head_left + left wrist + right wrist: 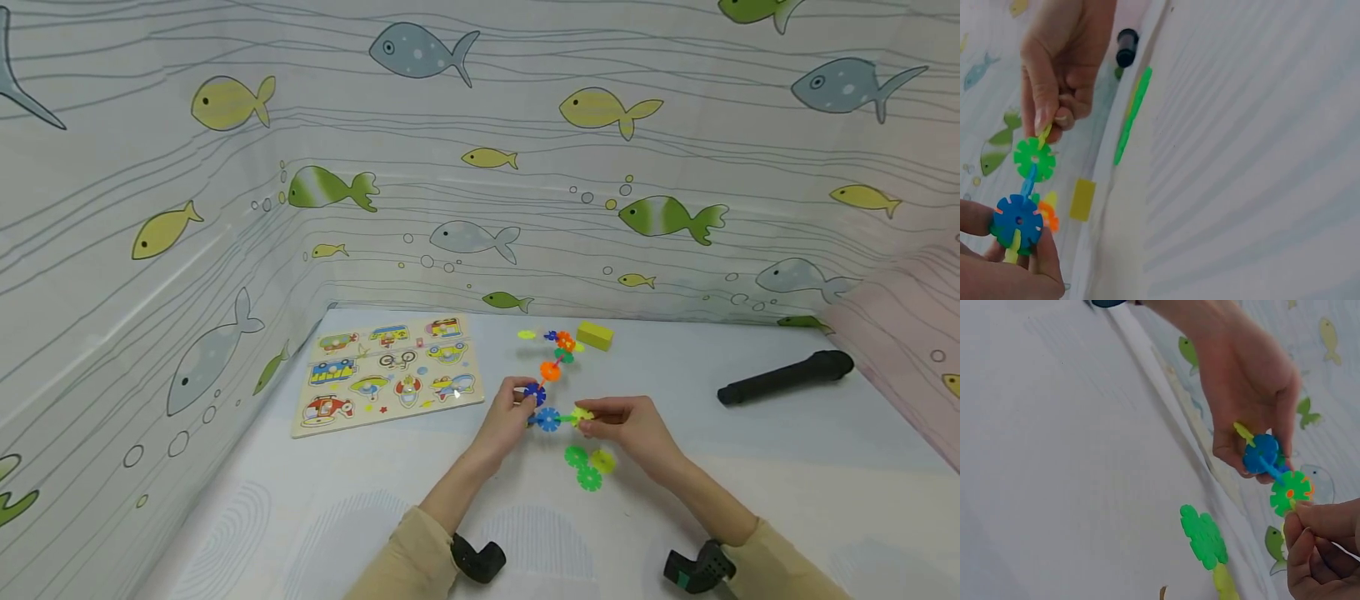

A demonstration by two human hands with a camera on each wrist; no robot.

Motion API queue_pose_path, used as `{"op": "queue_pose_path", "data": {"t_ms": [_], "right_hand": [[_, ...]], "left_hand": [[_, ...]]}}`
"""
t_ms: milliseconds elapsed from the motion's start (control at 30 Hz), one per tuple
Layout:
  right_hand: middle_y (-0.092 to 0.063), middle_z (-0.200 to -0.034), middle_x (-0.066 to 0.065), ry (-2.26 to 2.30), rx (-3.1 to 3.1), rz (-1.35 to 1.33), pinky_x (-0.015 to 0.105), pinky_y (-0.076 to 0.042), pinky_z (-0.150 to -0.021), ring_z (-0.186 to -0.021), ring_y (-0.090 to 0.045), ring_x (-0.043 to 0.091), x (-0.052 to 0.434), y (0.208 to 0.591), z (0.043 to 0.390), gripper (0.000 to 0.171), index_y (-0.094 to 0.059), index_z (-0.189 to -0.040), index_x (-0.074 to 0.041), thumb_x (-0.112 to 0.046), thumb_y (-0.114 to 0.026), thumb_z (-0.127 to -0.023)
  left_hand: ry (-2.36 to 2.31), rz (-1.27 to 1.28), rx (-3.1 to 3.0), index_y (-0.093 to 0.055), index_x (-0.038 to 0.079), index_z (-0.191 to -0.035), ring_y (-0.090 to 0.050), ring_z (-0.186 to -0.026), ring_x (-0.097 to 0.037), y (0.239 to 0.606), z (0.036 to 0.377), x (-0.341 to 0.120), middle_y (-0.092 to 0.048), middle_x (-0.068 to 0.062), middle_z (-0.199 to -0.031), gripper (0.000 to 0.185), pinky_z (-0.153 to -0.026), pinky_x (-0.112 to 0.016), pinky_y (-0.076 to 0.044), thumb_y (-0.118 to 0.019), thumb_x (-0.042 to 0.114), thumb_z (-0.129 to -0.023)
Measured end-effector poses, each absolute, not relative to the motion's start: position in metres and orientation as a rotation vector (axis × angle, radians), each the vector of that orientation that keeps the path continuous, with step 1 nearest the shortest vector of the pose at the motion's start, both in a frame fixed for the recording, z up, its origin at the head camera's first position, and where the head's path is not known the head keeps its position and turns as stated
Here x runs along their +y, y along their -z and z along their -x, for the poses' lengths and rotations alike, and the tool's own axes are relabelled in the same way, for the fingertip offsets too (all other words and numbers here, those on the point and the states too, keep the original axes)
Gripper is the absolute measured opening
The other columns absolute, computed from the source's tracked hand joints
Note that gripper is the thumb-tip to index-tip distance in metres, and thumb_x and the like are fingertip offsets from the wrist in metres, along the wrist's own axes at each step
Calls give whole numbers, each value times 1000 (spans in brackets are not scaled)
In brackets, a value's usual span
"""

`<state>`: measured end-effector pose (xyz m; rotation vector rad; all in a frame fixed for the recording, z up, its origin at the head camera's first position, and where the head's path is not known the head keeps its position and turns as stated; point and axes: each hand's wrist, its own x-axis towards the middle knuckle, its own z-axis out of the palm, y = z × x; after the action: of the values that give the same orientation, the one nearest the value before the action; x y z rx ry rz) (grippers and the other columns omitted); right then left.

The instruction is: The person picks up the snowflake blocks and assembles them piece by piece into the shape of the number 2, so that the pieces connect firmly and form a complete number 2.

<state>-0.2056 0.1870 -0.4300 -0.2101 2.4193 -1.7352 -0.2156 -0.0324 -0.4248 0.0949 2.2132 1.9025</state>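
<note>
My left hand (504, 421) grips a chain of notched plastic discs near a dark blue disc (535, 393) and a lighter blue disc (549, 419). Orange discs (551, 372) and other colours run from there toward the back. In the left wrist view, a green disc (1034, 159) links onto the chain past the blue disc (1017, 220). My right hand (637, 429) pinches a yellow disc (582, 417) at that green disc's edge, between thumb and fingers. Its far side is hidden by the fingertips. Below the hands lie two green discs (589, 477) and a yellow one (602, 461).
A wooden picture puzzle board (390, 375) lies on the left of the table. At the back are a yellow block (595, 336) and a single yellow-green disc (527, 335). A black microphone (786, 378) rests on the right. Fish-printed fabric (555, 192) walls the table in.
</note>
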Motion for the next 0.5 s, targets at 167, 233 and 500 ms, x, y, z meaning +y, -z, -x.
{"op": "queue_pose_path", "data": {"t_ms": [167, 233, 500], "right_hand": [[-74, -110, 12, 1730, 2426, 224, 22, -58, -81, -92, -73, 22, 186, 430, 206, 40, -67, -127, 1, -13, -75, -90], [-73, -111, 12, 1720, 2423, 227, 22, -58, -82, -92, -72, 22, 186, 431, 207, 41, -67, -127, 0, -14, -75, -90], [-66, -108, 9, 1634, 2472, 214, 19, -54, -78, -91, -61, 21, 187, 429, 208, 48, -65, -131, -8, -19, -79, -86]], "left_hand": [[-1929, -68, 2195, -47, 10, -138, -53, -96, -22, 423, 215, -33, -52, -13, -112, 33, -87, -38, -50, -44, 15, -105], [-1935, -62, 2191, -48, 10, -138, -53, -96, -22, 422, 215, -33, -53, -13, -111, 34, -86, -38, -50, -45, 14, -104], [-1921, -90, 2216, -50, 8, -136, -54, -92, -20, 419, 216, -35, -54, -11, -107, 33, -74, -29, -44, -47, 13, -103]]}}
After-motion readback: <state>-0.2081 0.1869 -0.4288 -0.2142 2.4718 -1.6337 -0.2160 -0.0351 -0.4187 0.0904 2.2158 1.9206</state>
